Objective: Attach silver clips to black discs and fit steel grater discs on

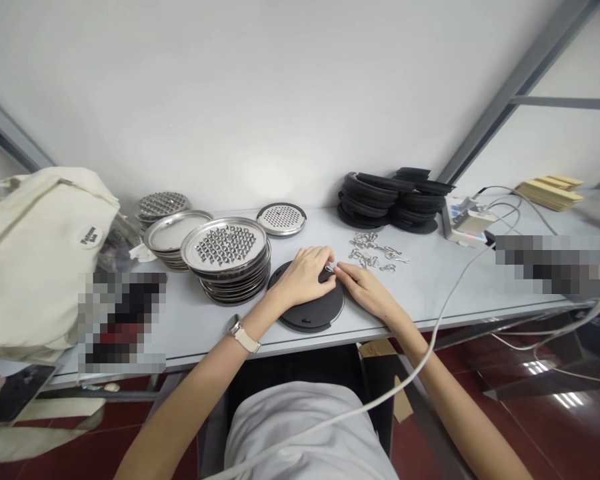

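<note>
A round black disc (314, 310) lies at the front of the table, with a small slot near its lower rim. My left hand (303, 277) rests on the disc, its fingers closed over the upper right part, where the grip is partly hidden. At that edge, my right hand (363, 288) pinches a small shiny metal clip (329, 269) against the disc. Several similar wire clips (375, 251) lie loose just beyond my right hand. To the left stands a stack of round metal grater plates (225, 247), the top one covered in raised teeth.
Black discs (367, 197) are stacked by the wall. A fine-holed grater plate (281, 218) lies at the back. A power strip (465, 223) with plugs stands at right; a white cable (443, 313) crosses over my right forearm. A cream bag (35, 267) sits at left.
</note>
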